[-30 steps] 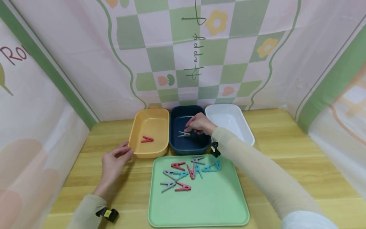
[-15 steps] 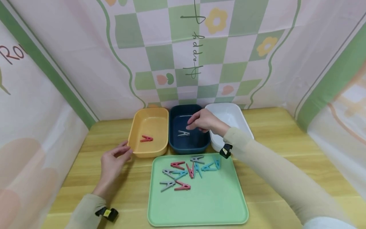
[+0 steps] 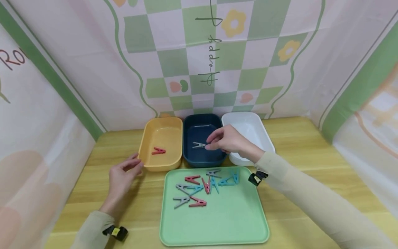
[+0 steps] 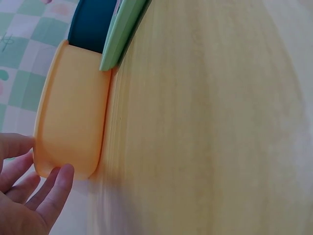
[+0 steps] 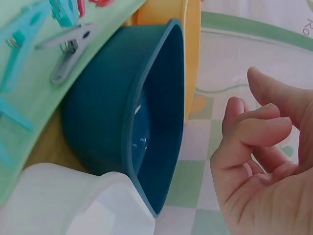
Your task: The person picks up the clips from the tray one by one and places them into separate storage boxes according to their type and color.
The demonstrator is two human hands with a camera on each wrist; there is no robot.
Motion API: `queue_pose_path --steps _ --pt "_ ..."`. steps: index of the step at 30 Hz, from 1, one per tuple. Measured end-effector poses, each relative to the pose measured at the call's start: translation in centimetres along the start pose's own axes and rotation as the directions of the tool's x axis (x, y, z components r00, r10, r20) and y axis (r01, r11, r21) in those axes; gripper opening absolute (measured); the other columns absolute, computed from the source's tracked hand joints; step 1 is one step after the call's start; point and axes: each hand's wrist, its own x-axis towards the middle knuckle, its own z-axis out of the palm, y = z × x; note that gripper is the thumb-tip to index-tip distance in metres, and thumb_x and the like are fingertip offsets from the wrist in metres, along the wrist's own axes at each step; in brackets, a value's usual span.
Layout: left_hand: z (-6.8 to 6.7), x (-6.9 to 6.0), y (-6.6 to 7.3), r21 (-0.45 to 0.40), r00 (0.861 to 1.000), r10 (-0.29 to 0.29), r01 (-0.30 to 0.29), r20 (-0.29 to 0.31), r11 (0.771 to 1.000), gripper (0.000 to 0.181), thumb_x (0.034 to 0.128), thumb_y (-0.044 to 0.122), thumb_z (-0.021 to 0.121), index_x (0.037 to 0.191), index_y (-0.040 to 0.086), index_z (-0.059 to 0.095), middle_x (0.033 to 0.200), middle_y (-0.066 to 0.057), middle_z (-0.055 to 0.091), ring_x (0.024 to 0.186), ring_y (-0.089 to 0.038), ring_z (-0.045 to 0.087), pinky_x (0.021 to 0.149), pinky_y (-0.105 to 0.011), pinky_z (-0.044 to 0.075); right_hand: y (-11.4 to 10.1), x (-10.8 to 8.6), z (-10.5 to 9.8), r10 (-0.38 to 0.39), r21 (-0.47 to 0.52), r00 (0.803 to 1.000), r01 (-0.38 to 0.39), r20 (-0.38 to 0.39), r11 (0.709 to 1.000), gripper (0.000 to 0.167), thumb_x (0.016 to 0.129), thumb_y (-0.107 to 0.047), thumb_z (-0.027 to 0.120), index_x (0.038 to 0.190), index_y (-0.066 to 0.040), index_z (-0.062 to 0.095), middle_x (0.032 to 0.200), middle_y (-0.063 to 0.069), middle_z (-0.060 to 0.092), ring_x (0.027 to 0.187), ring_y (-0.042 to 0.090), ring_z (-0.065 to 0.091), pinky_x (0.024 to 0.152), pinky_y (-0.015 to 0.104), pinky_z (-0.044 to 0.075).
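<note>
My left hand touches the near left corner of the yellow bin with its fingertips; the left wrist view shows its fingers against the wall of the yellow bin. Over the right part of the dark blue bin hovers my right hand, fingers loosely bent; in the right wrist view the hand holds nothing. A grey clothespin lies in the blue bin, a red clothespin in the yellow one.
The white bin stands right of the blue one, partly behind my right hand. Nearer, a green tray bears several red, grey and blue clothespins. A patterned cloth hangs behind the bins.
My right hand has drawn back to the right from above the grey clothespin, its arm shifting right too. My left hand stays at the yellow bin.
</note>
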Motion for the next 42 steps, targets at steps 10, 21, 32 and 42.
queue_pose_path --steps 10,21,32,42 --pt "0.0 0.0 0.0 0.011 1.000 0.013 -0.013 0.005 1.000 0.025 0.0943 0.002 0.079 0.115 -0.011 0.074 0.142 -0.013 0.066 0.102 -0.008 0.072 0.079 -0.026 0.066 0.8 -2.9 0.0 -0.066 -0.048 0.997 0.065 -0.028 0.997 0.016 0.093 -0.019 0.083 0.103 -0.008 0.079 0.088 0.006 0.074 0.062 0.021 0.053 0.051 0.028 0.041" --pt "-0.1 -0.1 0.2 0.019 1.000 0.012 -0.012 0.005 1.000 0.025 0.0950 0.003 0.079 0.115 -0.011 0.074 0.142 -0.013 0.066 0.103 -0.010 0.072 0.078 -0.027 0.066 2.2 -5.1 0.3 -0.099 -0.054 0.994 0.097 -0.043 0.994 0.016 0.091 -0.019 0.084 0.102 -0.007 0.079 0.091 0.002 0.075 0.084 0.025 0.066 0.070 0.034 0.057" --pt "-0.1 0.0 0.2 0.028 1.000 0.007 -0.007 0.003 1.000 0.026 0.0950 0.004 0.079 0.116 -0.010 0.074 0.142 -0.013 0.065 0.104 -0.010 0.072 0.079 -0.026 0.066 3.2 -7.5 1.3 -0.080 -0.005 0.996 0.080 -0.034 0.997 0.014 0.089 -0.016 0.086 0.098 -0.009 0.079 0.089 0.003 0.074 0.078 0.026 0.065 0.064 0.029 0.055" --pt "0.0 0.0 0.2 0.038 1.000 0.008 -0.008 0.003 0.999 0.025 0.0953 0.005 0.079 0.116 -0.009 0.074 0.142 -0.011 0.066 0.110 -0.018 0.071 0.079 -0.026 0.066 4.2 -8.9 2.0 -0.034 -0.024 0.998 0.033 -0.054 0.999 0.019 0.086 -0.018 0.088 0.101 -0.008 0.080 0.089 0.001 0.074 0.069 0.020 0.059 0.056 0.023 0.047"
